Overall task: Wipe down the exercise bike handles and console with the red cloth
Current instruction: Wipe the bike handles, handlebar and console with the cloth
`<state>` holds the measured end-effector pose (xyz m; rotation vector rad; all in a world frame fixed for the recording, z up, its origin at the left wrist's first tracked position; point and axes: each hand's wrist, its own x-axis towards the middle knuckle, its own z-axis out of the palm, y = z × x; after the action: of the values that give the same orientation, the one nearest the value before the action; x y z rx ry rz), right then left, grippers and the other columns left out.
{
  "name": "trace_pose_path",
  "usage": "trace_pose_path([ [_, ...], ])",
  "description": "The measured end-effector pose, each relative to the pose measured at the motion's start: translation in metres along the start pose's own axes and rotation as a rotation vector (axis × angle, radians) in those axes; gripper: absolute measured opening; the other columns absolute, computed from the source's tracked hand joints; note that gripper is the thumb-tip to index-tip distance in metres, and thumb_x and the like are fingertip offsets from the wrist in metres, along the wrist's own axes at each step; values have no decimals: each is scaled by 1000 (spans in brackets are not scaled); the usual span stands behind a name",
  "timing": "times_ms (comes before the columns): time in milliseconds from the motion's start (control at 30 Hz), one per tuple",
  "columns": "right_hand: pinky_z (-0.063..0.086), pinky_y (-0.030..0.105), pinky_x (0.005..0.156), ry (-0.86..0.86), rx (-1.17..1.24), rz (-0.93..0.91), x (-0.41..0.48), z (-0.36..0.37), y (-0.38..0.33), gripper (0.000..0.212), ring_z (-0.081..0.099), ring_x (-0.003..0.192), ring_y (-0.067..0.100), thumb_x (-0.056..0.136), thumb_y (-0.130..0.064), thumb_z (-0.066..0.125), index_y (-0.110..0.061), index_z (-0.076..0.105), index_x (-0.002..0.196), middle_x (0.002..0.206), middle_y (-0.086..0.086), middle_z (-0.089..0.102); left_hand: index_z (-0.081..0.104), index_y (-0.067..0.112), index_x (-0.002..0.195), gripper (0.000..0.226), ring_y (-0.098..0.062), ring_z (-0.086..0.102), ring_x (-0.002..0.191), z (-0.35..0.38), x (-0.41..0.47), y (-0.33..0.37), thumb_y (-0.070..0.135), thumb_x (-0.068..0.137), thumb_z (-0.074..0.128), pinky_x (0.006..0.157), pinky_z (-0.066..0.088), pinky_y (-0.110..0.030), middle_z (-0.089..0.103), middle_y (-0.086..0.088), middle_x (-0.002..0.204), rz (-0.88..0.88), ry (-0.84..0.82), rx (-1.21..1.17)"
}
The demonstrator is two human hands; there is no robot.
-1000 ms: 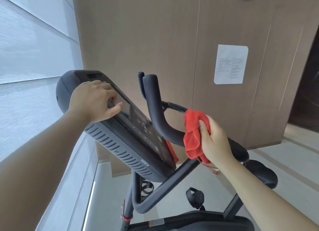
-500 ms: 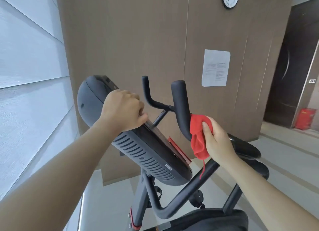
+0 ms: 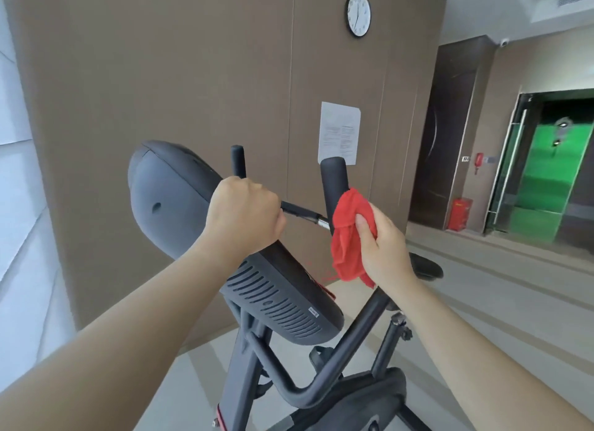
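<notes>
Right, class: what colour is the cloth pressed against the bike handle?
Plain red; the crumpled red cloth shows best in the head view.

At frame centre, the left hand (image 3: 244,216) grips the dark grey plastic console (image 3: 180,202); just right, the right hand (image 3: 382,244) presses a crumpled red cloth (image 3: 348,237) around the black padded handlebar (image 3: 334,179).
</notes>
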<state>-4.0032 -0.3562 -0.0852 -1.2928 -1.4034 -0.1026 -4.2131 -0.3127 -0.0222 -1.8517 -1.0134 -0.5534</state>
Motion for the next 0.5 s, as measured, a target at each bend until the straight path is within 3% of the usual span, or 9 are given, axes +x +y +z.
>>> trace_pose_path([
  [67, 33, 14, 95, 83, 20, -15, 5, -7, -17, 39, 50, 119, 11, 99, -28, 39, -20, 44, 137, 129, -4, 54, 56, 18, 61, 41, -17, 37, 48, 0, 0, -1, 33, 90, 31, 47, 17, -26, 52, 4, 56, 4, 10, 0],
  [167, 24, -4, 89, 164, -36, -140, 22, -11, -52, 42, 42, 116, 4, 99, -25, 40, -17, 38, 140, 132, -7, 45, 53, 20, 56, 40, -15, 28, 43, -3, -3, -3, 33, 90, 36, 46, 9, -26, 40, 5, 48, 8, -21, 15],
  [233, 24, 5, 97, 121, -149, -226, 34, -5, -66, 45, 39, 124, 11, 98, -23, 41, -16, 33, 142, 140, 2, 41, 40, 21, 45, 41, -14, 16, 38, -8, -4, -7, 34, 83, 48, 47, 5, -25, 20, 5, 40, -31, -78, 13],
  [333, 24, 27, 110, 51, -353, -296, 35, 13, -60, 49, 30, 136, 23, 97, -21, 45, -17, 32, 144, 148, 10, 28, 31, 18, 40, 46, -16, 15, 36, -9, -4, -10, 38, 71, 57, 48, 10, -24, 3, 4, 41, -44, -39, 33],
  [500, 23, 23, 108, 26, -399, -268, 5, 21, -30, 53, 25, 138, 21, 95, -18, 47, -21, 29, 145, 153, 8, 19, 15, 16, 43, 51, -15, -1, 41, -7, -5, -9, 37, 71, 52, 50, -5, -27, 5, 3, 41, -12, -8, 21],
])
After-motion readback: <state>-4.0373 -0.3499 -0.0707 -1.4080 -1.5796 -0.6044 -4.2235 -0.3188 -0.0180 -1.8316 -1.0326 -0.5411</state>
